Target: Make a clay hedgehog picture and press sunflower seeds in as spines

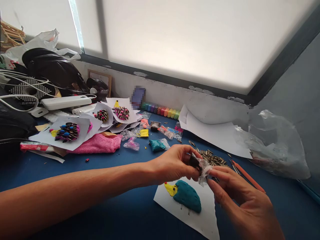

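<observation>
My left hand [175,163] grips the dark lump of modelling clay in a clear plastic bag [194,163], its fingers closed around the dark end. The crinkled clear end of the bag [205,170] is pinched between the thumb and fingers of my right hand [240,193]. Below both hands lies a sheet of white paper [170,213] with a clay hedgehog figure [187,196] on it. The figure has a teal body, a yellow head with a red nose and a dark eye, and thin drawn legs. Striped sunflower seeds [212,158] are heaped just behind my hands.
Small bags of clay, including a teal bag [158,145] and a yellow bag [143,133], lie mid-table. Finished seed hedgehogs [67,131] on paper rest at left by a pink towel [97,144]. An orange pencil [248,176] and a clear plastic bag [282,150] are at right.
</observation>
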### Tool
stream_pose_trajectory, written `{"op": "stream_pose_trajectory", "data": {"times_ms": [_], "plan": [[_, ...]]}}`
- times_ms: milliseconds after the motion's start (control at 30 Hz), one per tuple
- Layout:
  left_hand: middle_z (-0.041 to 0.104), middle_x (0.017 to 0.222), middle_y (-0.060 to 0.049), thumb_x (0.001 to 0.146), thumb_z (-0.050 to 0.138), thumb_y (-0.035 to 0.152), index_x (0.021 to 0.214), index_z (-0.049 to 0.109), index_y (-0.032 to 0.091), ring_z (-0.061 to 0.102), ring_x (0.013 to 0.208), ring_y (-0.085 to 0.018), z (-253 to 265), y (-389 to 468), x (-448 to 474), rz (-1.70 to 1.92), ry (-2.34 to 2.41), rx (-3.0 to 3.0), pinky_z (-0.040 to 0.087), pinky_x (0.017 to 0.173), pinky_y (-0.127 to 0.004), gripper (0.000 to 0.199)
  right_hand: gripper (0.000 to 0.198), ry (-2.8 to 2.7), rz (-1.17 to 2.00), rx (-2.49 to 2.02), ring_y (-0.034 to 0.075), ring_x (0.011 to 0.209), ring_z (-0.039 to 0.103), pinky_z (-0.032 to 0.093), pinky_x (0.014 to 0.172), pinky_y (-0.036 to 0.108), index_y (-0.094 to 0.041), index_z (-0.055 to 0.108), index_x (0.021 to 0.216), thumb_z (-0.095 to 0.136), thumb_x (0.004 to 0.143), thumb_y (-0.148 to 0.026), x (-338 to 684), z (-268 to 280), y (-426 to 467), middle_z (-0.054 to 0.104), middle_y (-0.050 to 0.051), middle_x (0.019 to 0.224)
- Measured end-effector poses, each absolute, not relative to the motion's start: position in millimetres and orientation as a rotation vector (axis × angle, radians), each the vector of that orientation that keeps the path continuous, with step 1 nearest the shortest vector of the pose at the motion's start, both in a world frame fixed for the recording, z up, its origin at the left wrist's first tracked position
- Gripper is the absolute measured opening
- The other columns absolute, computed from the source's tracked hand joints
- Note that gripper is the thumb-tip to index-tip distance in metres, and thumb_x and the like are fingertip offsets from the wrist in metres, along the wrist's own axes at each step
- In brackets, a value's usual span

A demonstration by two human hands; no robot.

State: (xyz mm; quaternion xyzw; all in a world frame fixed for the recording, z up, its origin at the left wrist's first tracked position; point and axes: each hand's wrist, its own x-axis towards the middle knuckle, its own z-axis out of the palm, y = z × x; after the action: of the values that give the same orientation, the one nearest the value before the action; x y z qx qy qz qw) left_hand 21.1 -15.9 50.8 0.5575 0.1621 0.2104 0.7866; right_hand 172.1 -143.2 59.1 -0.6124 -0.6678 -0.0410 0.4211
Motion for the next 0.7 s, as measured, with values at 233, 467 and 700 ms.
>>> {"op": "stream_pose_trajectory", "data": {"times_ms": [233, 467, 700], "plan": [[0.069, 0.070, -0.002, 0.062, 0.070, 0.000, 0.099, 0.058, 0.014, 0.064, 0.065, -0.013, 50.4, -17.5, 20.5, 0.396, 0.344, 1.153, 0.048, 0.071, -0.030, 0.042, 0.022, -1.835, -0.329, -1.490, 0.013, 0.090, 0.073, 0.057, 0.058, 0.015, -0.034, 0.068, 0.109, 0.066, 0.088, -0.028, 178.7, 48.0, -144.4, 0.073, -0.004, 0.098], [0.067, 0.069, -0.001, 0.061, 0.075, 0.006, 0.098, 0.055, 0.015, 0.064, 0.060, -0.014, 48.3, -15.4, 21.4, 0.384, 0.248, 1.193, 0.049, 0.064, -0.030, 0.043, 0.015, -1.800, -0.275, -1.480, 0.013, 0.085, 0.073, 0.059, 0.066, 0.017, -0.033, 0.073, 0.101, 0.066, 0.088, -0.029, 183.5, 50.1, -147.3, 0.073, -0.003, 0.096], [0.067, 0.079, -0.001, 0.057, 0.068, -0.006, 0.098, 0.060, 0.013, 0.063, 0.073, -0.012, 52.4, -11.4, 20.2, 0.401, 0.268, 1.187, 0.049, 0.075, -0.029, 0.046, 0.024, -1.512, 0.082, -1.671, 0.009, 0.051, 0.060, 0.054, 0.046, 0.018, -0.027, 0.078, 0.091, 0.066, 0.084, -0.047, 180.4, 54.5, -144.8, 0.073, 0.001, 0.081]]}}
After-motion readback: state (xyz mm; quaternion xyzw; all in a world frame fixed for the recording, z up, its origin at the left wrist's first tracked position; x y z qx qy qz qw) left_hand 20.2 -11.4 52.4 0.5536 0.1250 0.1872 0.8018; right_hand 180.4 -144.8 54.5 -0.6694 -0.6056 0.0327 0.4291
